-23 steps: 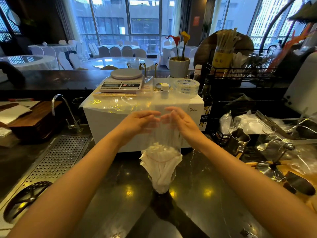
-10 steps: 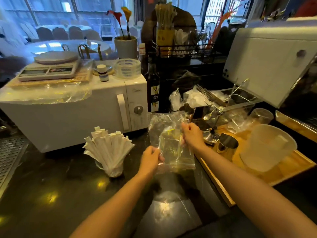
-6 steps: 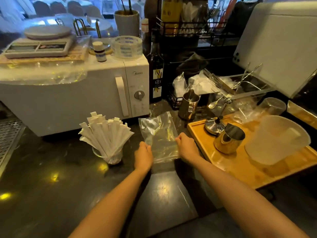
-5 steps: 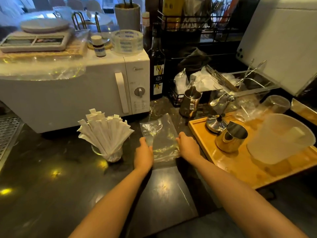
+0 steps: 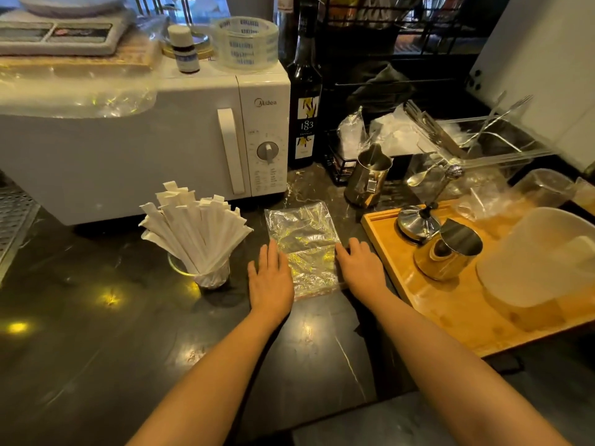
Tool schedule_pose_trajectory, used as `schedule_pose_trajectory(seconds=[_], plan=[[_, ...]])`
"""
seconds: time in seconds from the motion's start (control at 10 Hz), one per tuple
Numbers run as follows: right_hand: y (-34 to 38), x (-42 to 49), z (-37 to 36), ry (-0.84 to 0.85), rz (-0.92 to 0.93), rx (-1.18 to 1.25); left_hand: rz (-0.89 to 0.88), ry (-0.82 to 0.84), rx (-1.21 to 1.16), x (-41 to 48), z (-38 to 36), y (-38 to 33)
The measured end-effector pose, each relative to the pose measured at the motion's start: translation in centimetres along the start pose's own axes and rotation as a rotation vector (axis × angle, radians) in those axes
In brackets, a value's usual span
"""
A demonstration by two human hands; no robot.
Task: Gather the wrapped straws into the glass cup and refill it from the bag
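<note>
My left hand (image 5: 269,279) and right hand (image 5: 361,268) lie flat, fingers spread, gripping nothing, with the empty clear plastic bag (image 5: 302,246) between them. It looks thin and slippery, so I would pinch an edge. Left of my fingers, the white paper-wrapped straws (image 5: 196,226) fill the fragile glass cup (image 5: 206,275).

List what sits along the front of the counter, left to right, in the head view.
Glass cup of wrapped straws → left hand → empty plastic bag → right hand → wooden tray.

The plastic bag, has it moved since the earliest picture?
Yes. The plastic bag was held up over the glass cup; now it lies flat on the counter, right of the cup, in front of the microwave.
</note>
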State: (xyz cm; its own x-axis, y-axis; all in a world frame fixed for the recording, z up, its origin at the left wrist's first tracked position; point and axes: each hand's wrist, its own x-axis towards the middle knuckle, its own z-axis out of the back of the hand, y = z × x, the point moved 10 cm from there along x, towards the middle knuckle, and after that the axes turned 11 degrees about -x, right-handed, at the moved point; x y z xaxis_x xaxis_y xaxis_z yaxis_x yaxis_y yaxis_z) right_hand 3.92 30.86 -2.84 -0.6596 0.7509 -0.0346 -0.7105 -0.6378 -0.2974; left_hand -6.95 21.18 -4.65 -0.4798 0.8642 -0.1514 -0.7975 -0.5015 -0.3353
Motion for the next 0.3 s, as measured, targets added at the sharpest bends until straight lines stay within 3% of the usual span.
schedule_pose_trajectory(seconds=[0.1, 0.3], plan=[[-0.3, 0.2, 0.0, -0.031, -0.011, -0.056, -0.003, 0.042, 0.020, 0.1, -0.4, 0.4], [-0.5, -0.4, 0.1, -0.002, 0.010, 0.069, -0.084, 0.029, 0.013, -1.3, 0.6, 0.1]])
